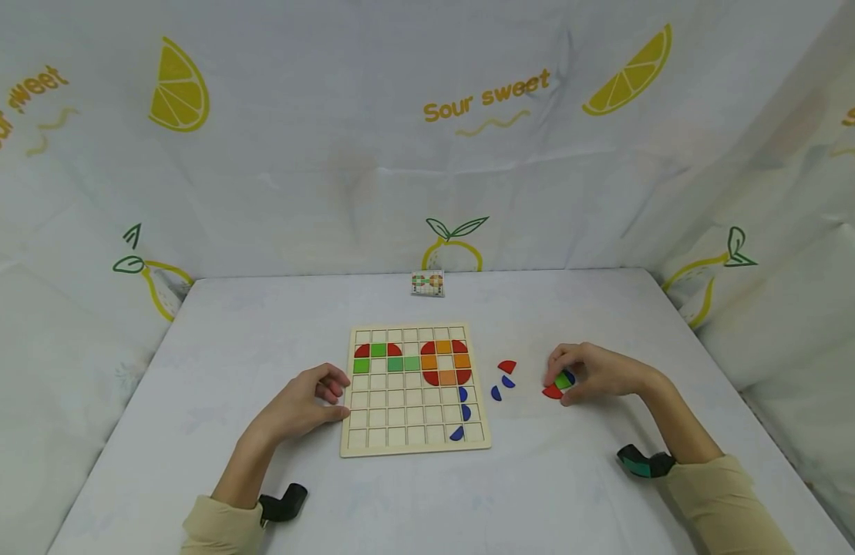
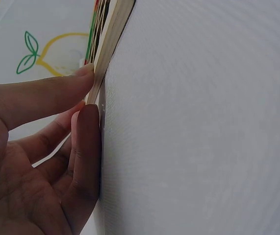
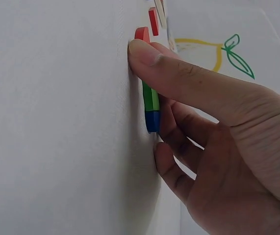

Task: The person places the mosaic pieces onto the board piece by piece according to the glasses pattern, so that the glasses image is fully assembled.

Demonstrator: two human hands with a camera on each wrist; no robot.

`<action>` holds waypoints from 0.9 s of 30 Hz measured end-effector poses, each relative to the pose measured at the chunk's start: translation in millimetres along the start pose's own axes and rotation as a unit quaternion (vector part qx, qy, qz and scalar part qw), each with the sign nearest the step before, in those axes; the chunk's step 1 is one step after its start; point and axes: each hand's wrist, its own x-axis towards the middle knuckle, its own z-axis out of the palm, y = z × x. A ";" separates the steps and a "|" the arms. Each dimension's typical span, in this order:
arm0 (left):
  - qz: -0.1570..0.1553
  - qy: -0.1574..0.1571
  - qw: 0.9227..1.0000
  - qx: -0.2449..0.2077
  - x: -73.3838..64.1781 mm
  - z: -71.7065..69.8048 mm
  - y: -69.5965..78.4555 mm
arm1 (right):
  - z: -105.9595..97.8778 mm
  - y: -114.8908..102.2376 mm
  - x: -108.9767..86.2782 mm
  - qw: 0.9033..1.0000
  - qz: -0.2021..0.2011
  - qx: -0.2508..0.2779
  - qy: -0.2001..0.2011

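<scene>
A wooden grid board (image 1: 415, 416) lies on the table, with red, orange, green and blue tiles on its squares. At its left edge my left hand (image 1: 305, 402) grips the rim; the left wrist view has the thumb (image 2: 66, 90) on the board's edge (image 2: 105, 54) and a fingertip just beside it. My right hand (image 1: 603, 372) is low over the table to the right, thumb and fingers pinching a small group of tiles: a red one (image 1: 552, 392), a green one (image 1: 562, 381) and a blue one (image 1: 570, 377). In the right wrist view, the thumb partly covers the red tile (image 3: 142, 33).
Between board and right hand lie a loose red quarter-round tile (image 1: 506, 367) and two blue half-moon tiles, one blue tile (image 1: 508, 381) nearer the red. A small pattern card (image 1: 428, 284) is at the table's back edge. White printed cloth hangs behind and beside the table.
</scene>
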 end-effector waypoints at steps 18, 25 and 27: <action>-0.002 -0.004 1.000 -0.002 -2.2 0.9 2.4 | 1.0 -4.3 2.4 1.000 -0.004 0.011 0.018; 0.002 -0.004 1.000 -0.004 -2.3 -0.2 3.0 | 2.3 -18.6 10.1 0.998 -0.026 0.023 0.057; 0.005 -0.005 1.000 -0.004 -2.6 -0.9 3.1 | 3.2 -24.8 13.7 0.997 -0.034 0.022 0.063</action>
